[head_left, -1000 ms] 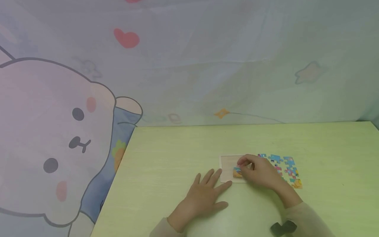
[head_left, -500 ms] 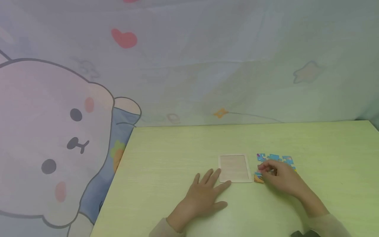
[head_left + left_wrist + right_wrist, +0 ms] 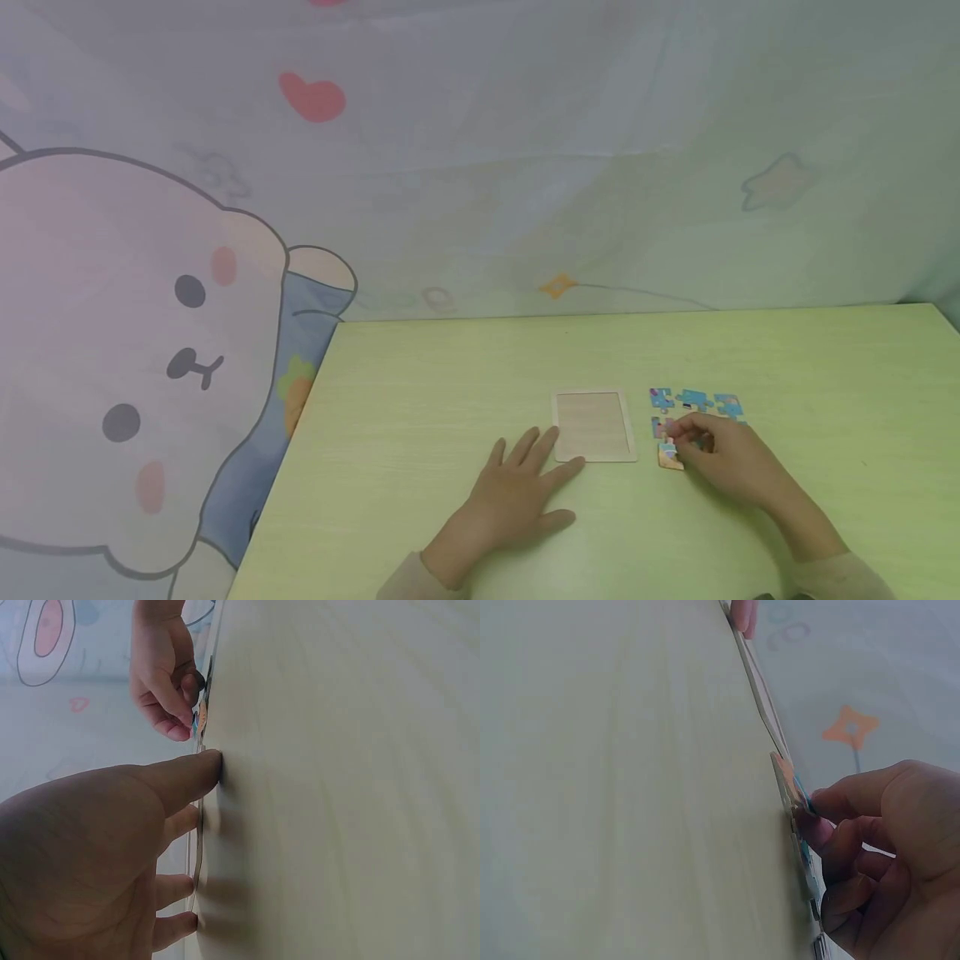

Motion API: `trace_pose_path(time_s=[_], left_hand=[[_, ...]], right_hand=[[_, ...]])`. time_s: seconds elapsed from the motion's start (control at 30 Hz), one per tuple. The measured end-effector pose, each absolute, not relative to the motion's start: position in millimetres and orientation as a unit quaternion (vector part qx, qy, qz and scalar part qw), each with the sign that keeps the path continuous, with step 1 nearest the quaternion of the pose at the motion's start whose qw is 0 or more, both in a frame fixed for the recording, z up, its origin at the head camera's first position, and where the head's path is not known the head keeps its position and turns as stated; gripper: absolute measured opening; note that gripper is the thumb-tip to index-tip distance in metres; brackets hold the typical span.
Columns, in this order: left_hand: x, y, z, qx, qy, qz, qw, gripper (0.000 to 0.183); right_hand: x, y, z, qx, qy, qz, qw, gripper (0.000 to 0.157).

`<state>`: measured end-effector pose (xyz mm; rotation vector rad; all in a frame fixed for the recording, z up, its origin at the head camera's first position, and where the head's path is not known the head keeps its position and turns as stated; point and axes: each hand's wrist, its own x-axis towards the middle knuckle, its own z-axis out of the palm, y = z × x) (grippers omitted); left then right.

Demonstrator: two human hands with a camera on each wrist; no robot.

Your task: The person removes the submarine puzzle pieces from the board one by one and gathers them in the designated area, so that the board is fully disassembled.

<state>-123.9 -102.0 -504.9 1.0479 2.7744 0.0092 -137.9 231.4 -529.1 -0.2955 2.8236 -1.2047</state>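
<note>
In the head view my right hand [image 3: 727,454] pinches a puzzle piece [image 3: 669,456], orange and blue, between thumb and fingertips. In the right wrist view the same piece [image 3: 788,780] is tilted, one edge raised. Several other jigsaw pieces [image 3: 693,399] lie around and partly beneath this hand, some hidden by it. To their left is a square puzzle frame [image 3: 592,427] with a bare wooden bottom. My left hand [image 3: 517,500] lies spread, with its fingertips at the frame's left and front edges; in the left wrist view the fingers [image 3: 176,889] look straight.
A pale yellow-green table [image 3: 435,383] carries everything. Behind it hangs a printed cloth [image 3: 480,167] with hearts and stars, and a large cartoon animal [image 3: 150,350] fills its left side.
My right hand has moved from above the frame to the right with the pinched piece, down to the loose pieces. The left hand has stayed at the frame.
</note>
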Motion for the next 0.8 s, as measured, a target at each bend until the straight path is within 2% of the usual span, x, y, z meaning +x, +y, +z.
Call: trace_pose_path(time_s=[0.53, 0.8], left_hand=[[-124.0, -102.3, -508.2, 0.350, 0.932, 0.000, 0.092, 0.066], [-125.1, -102.3, -510.4, 0.351, 0.932, -0.001, 0.088, 0.067]], right_hand=[[-139.2, 233.8, -518.8, -0.085, 0.926, -0.367, 0.019, 0.013], [-137.5, 247.6, -506.6, -0.059, 0.925, -0.376, 0.012, 0.022]])
